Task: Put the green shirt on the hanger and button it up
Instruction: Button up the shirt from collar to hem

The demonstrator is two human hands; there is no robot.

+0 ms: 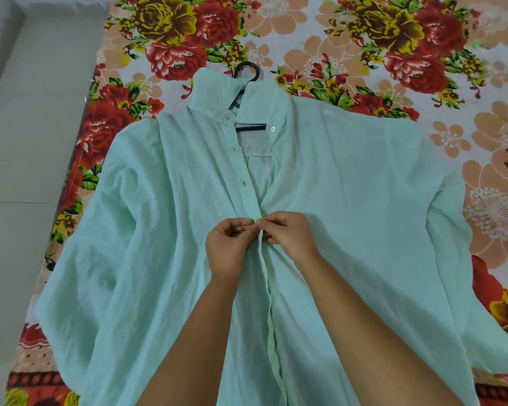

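The pale green shirt (349,200) lies flat, front up, on the flowered bedsheet with its sleeves spread. A black hanger (248,70) sits inside it; the hook pokes out above the collar and a bar shows in the open neck. The placket is closed below my hands and gapes open above them, where a white button (272,129) shows near the collar. My left hand (228,247) pinches the left placket edge. My right hand (291,234) pinches the right edge against it at mid-chest. The button between my fingertips is hidden.
The flowered bedsheet (393,48) covers the bed all around the shirt. The bed's left edge runs along a pale tiled floor (21,142). A white wall or ledge sits at the top left corner.
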